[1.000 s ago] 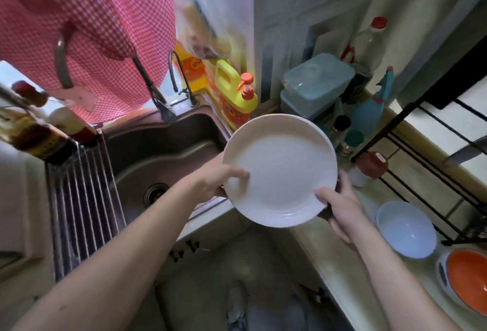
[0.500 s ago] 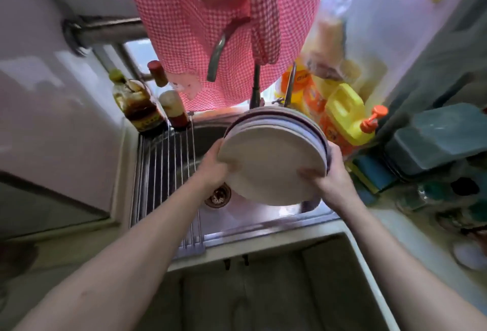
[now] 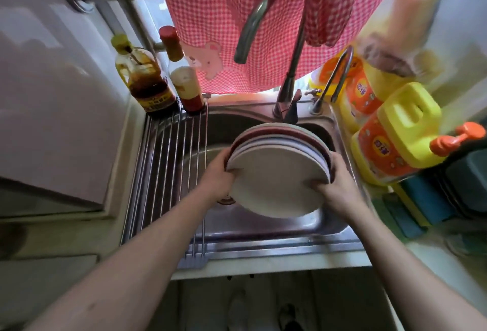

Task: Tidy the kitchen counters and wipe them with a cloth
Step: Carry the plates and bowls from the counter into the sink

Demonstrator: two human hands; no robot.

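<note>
The left hand (image 3: 217,176) and right hand (image 3: 336,185) curl their fingers round opposite rims of a tilted stack of round white plates (image 3: 276,183), gripped between them. Beneath the hands lies the stainless steel sink (image 3: 263,229). Beyond them stands a curved metal faucet (image 3: 290,88), with a pink checked cloth (image 3: 210,14) hanging behind it.

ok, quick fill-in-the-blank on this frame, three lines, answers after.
1. The left hand and right hand hold a stack of ____ over the sink.
2. The yellow jug has an ____ pump.
3. At the far end of the wire rack stand ____ bottles.
Missing: plates; orange; two.
</note>
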